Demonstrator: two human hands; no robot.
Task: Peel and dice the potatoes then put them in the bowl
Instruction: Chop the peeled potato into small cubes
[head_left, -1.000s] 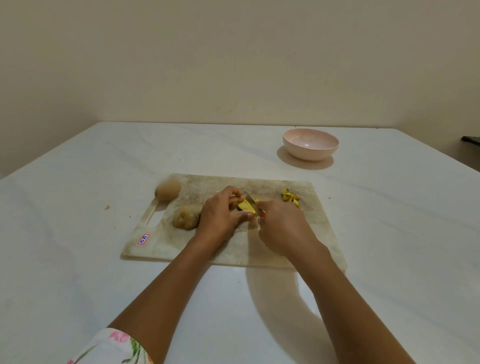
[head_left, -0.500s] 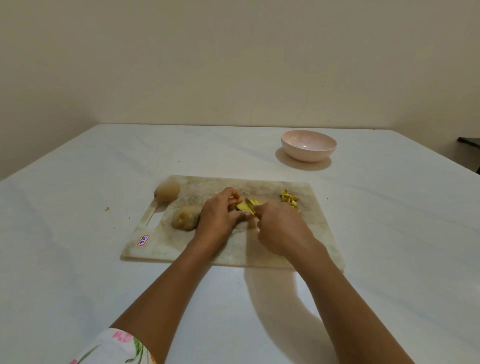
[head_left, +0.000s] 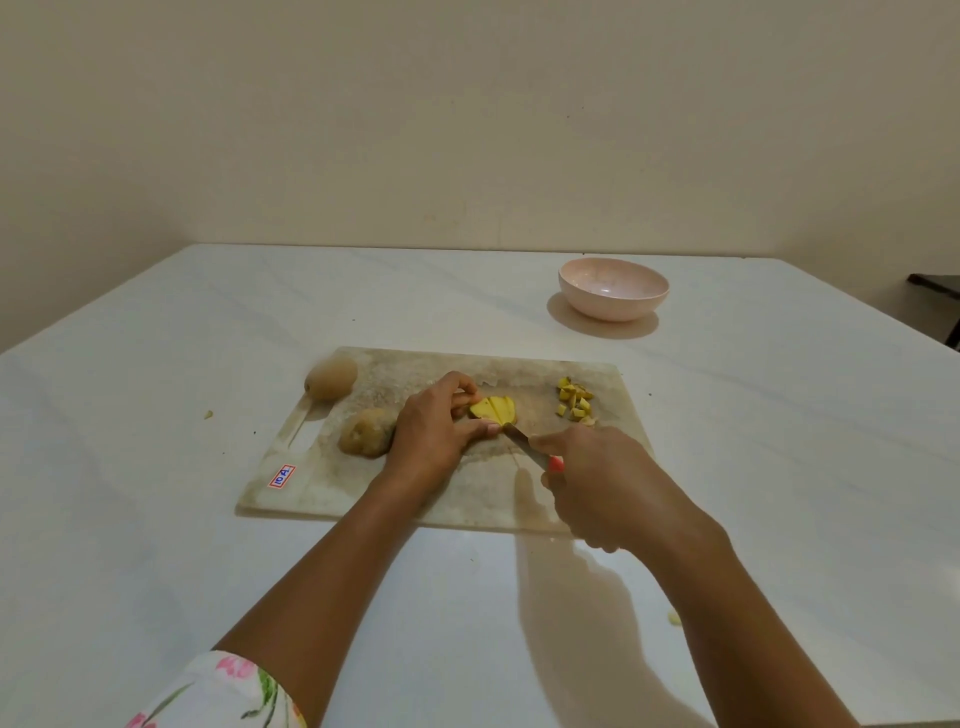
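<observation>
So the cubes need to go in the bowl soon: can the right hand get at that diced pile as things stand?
Probably yes: the diced pile lies on the cutting board just beyond the right hand, with nothing between. That hand grips the knife, though, so picking cubes up means freeing it first.

Left grip (head_left: 431, 441): fingers curled around the sliced potato (head_left: 493, 408) on the cutting board (head_left: 363, 488).
Right grip (head_left: 608, 483): wrapped round a red-handled knife (head_left: 522, 444), blade tip at the slices.
Diced pieces (head_left: 574, 400): heaped at the board's far right.
Whole potatoes (head_left: 366, 432): two, at the board's left.
Bowl (head_left: 613, 288): pink, on the table (head_left: 156, 519) beyond the board.
</observation>
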